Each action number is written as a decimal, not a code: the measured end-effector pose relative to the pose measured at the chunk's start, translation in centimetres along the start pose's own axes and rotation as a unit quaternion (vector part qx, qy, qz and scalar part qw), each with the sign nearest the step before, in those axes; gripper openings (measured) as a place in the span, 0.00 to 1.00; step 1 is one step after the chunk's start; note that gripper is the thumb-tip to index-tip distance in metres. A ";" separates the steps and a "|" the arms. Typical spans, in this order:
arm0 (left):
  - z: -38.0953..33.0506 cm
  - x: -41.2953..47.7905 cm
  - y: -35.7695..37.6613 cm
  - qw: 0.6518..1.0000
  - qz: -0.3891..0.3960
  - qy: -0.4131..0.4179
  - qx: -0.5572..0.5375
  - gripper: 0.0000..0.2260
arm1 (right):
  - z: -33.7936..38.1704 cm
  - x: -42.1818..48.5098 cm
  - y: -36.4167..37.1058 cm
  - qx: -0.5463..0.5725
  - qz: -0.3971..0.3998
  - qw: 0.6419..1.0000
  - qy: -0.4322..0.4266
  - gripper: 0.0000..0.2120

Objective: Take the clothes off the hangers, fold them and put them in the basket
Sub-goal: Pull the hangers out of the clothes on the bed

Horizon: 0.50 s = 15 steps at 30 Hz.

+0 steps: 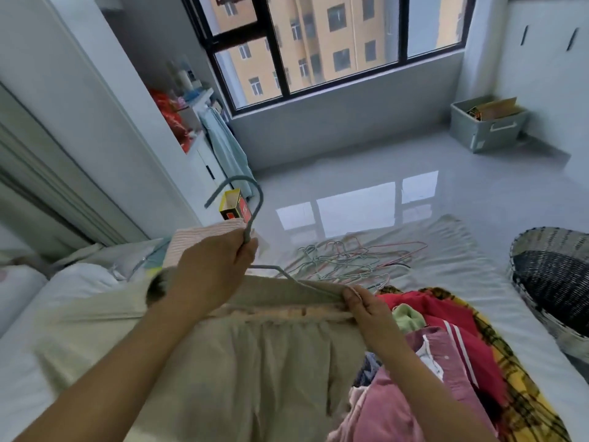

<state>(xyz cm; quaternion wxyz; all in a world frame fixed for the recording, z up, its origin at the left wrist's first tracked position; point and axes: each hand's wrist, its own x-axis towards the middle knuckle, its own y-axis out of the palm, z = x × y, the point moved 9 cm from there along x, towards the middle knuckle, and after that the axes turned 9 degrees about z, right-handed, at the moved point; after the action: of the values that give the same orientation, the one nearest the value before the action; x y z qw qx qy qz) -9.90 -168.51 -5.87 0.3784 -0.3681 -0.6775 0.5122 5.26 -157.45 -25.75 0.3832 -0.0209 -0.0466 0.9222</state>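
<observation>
Two bare arms reach over a beige garment (255,362) spread across a bed. The left hand (213,269) is closed around the neck of a grey wire hanger (256,202), just below its hook. The right hand (366,309) pinches the cloth where the hanger's shoulder ends. The garment is not yet off, and the likely trouble lies at that pinch. A wire tip caught inside the shoulder could drag or stretch the fabric if the hanger is pulled sideways too quickly. The raised hook could also catch in loose cloth. Beyond the hands lies a tangle of bare hangers (344,260); one more dropped there may lock into the rest. A heap of red, pink and yellow clothes (452,339) crowds the right arm, leaving little flat room to fold. The woven basket (541,237) stands well apart at the right edge, so a folded piece may come undone when carried across. The white sheet (446,250) is rumpled. A pink striped piece (204,234) lies by the left hand. Past the bed, a glossy pale floor (350,173) mirrors the black-framed window (318,43). A grey storage box (487,129) stands against the far wall.
</observation>
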 end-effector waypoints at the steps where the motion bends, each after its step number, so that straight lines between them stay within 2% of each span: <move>1: 1.3 -0.3 -0.6 0.999 -0.007 -0.027 -0.030 0.14 | -0.5 0.4 -1.4 -0.012 0.002 1.000 0.026 0.11; 4: 3.8 -1.8 -0.7 0.992 -0.021 -0.076 -0.100 0.16 | -1.0 1.4 -3.3 0.024 0.041 0.995 0.092 0.10; 7: 6.6 -2.9 -0.3 0.981 -0.053 -0.134 -0.127 0.16 | -1.4 1.7 -2.2 0.123 0.079 0.976 0.161 0.10; 11: 11.1 -4.6 -0.9 0.963 -0.098 -0.180 -0.173 0.16 | -1.1 2.3 0.2 0.180 0.123 0.954 0.205 0.09; 13: 12.5 -5.4 -0.1 0.961 -0.106 -0.193 -0.168 0.17 | -0.7 2.7 1.5 0.187 0.127 0.949 0.219 0.08; 15: 14.0 -6.5 0.7 0.954 -0.116 -0.222 -0.162 0.18 | -0.4 3.4 2.1 0.145 0.116 0.959 0.215 0.09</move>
<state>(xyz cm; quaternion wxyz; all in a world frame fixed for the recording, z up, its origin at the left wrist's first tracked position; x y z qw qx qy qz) -19.43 -180.00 -10.08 0.2103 -0.2201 -0.8565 0.4168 1.44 -156.51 -26.34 0.2731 -0.1684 0.1737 0.9311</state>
